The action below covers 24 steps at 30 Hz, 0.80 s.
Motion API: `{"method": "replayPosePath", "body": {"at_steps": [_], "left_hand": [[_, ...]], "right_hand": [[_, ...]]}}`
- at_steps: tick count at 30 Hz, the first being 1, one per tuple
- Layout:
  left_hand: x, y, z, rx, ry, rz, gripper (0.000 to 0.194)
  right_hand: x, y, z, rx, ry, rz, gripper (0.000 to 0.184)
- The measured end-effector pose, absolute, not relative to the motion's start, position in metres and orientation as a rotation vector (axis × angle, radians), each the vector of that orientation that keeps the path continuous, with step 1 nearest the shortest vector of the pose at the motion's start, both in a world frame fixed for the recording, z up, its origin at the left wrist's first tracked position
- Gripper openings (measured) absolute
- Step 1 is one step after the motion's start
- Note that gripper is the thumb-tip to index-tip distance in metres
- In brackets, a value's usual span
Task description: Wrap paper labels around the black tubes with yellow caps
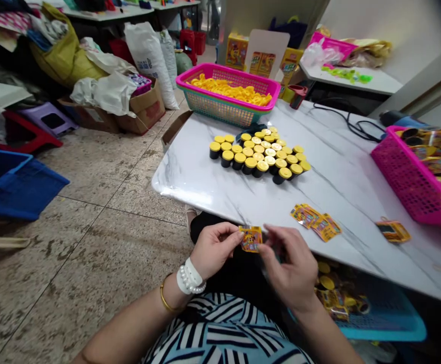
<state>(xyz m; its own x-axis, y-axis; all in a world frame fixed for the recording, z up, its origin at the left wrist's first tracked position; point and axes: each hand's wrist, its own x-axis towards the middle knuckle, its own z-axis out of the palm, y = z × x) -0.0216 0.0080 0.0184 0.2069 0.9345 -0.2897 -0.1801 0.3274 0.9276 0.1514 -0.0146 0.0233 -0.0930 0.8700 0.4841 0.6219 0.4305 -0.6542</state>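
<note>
Yellow printed card (251, 239), just this side of the white table (190, 174), is pinched at its left by the left hand (216, 246); the right hand (291, 264), thumb and fingers parted, stands at its right (contact and long axis unclear). Beyond are loose cards (325, 228), then yellow-capped tubs (258, 157).

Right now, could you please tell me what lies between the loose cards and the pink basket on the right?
In the head view, one packet lies on the tabletop between the cards and basket, nearer the basket.
</note>
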Motion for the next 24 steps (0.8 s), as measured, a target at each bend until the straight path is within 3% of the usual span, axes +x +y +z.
{"method": "replayPosePath", "body": {"at_steps": [2,5,13,24], "left_hand": [[-0.024,0.007,0.02,0.952,1.063,0.947,0.03],[-0.023,0.004,0.024,0.982,1.126,1.095,0.025],[-0.025,-0.011,0.038,1.357,1.281,1.411,0.016],[-0.027,-0.005,0.03,1.118,1.344,1.344,0.009]], "right_hand": [[0.15,-0.008,0.021,-1.353,-1.744,0.64,0.013],[0.142,0.001,0.016,-1.375,-1.717,0.772,0.038],[0.128,-0.001,0.009,-1.361,-1.658,0.515,0.037],[0.115,0.007,0.006,-1.161,-1.971,0.105,0.032]]}}
